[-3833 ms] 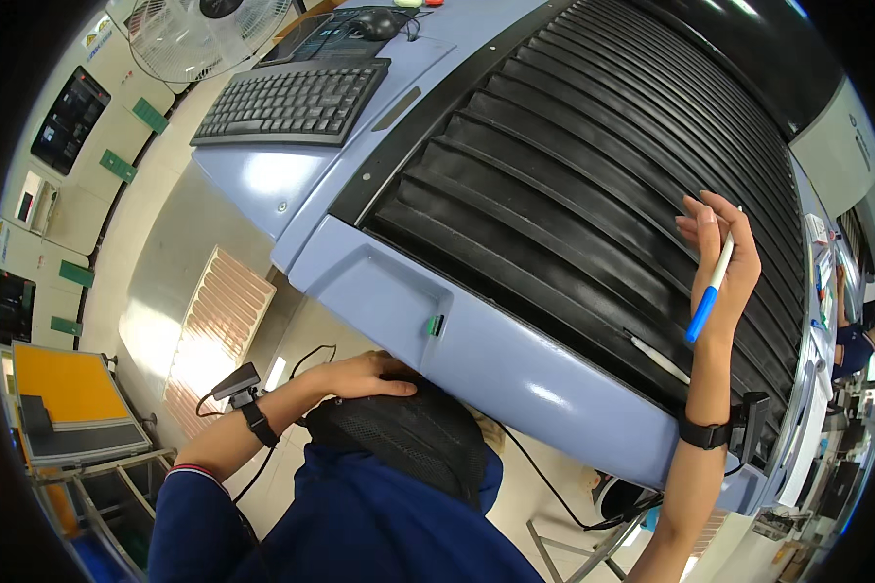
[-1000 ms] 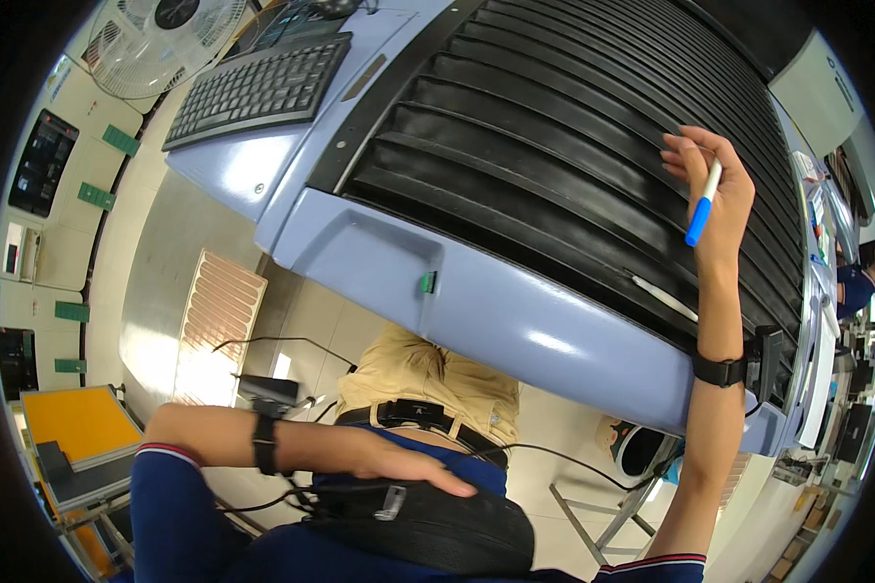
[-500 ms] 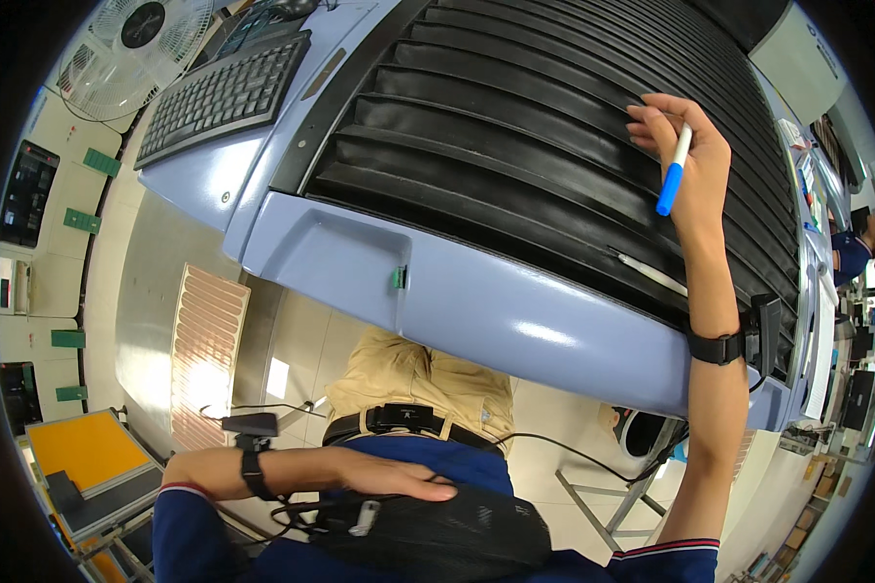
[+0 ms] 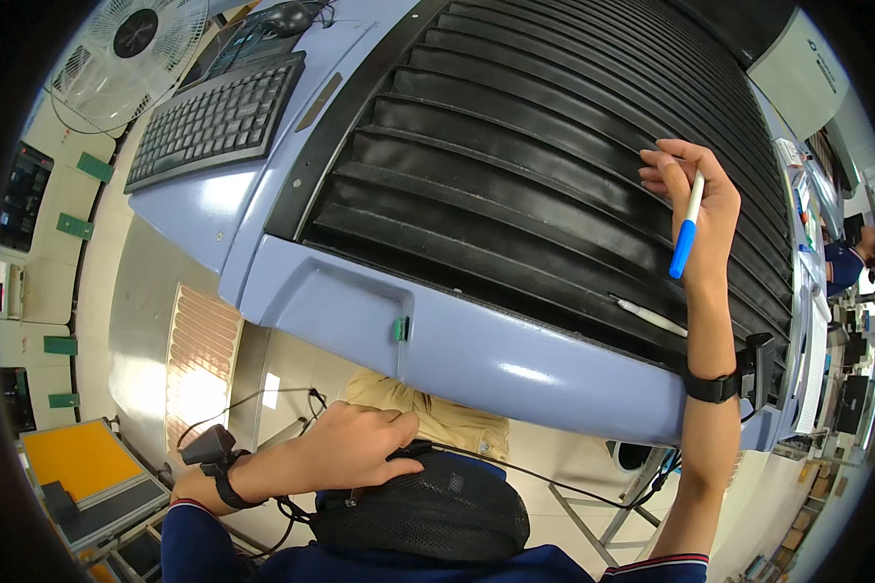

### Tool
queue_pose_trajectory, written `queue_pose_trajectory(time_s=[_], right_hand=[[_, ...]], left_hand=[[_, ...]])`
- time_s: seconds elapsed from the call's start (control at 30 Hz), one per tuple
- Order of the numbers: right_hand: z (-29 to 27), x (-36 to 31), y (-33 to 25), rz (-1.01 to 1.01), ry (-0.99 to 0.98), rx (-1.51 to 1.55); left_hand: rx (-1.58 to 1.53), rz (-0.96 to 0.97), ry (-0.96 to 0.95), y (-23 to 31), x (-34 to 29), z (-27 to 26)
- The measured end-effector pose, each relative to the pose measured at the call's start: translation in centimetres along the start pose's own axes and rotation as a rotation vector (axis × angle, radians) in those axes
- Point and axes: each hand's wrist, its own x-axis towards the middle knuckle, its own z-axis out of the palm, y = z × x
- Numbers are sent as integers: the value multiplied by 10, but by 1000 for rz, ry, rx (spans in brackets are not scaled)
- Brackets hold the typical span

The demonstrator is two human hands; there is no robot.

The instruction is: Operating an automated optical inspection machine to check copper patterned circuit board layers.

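My right hand (image 4: 705, 199) is raised above the black pleated cover (image 4: 496, 165), fingers bent. It holds a white marker pen (image 4: 689, 225), its blue cap end pointing down toward my wrist. A second, slim white pen (image 4: 651, 317) lies in a fold near the cover's front edge, partly behind my right forearm. At my waist, my left hand (image 4: 365, 445) is curled at the top edge of a black mesh bag (image 4: 428, 510). Its thumb rests on the bag, while the other fingertips are mostly hidden. Each wrist wears a black strap with a small device.
A blue-grey machine edge (image 4: 544, 379) runs across in front of me. On its left stand a keyboard (image 4: 219, 117), a mouse (image 4: 290, 17) and a fan (image 4: 131, 49). Cables (image 4: 554, 481) trail from my waist to the right. Another person (image 4: 846, 262) is at the far right.
My left hand has gone from lying flat over the bag to curling at its top edge, farther forward. My right hand sits lower in the view, still with the marker; the view has shifted slightly.
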Motion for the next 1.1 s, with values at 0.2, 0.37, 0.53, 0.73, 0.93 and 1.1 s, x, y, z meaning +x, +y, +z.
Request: queue_pose_trajectory(time_s=[0.2,0.37,0.53,0.73,0.93,1.1], right_hand=[[-28,14,-8,19,9,75],[-65,28,-2,30,39,-85],[-56,36,39,-64,333,-26],[-39,18,14,-99,204,-299],[-40,10,-14,71,9,-454],[-40,9,-19,118,-221,-463]], left_hand=[[-184,484,-42,34,-10,-100],[-37,572,343,51,37,-187],[-114,426,958,23,154,-213],[371,200,1084,-23,186,-185],[663,-119,1002,-31,182,-186],[394,-157,855,-31,177,-183]])
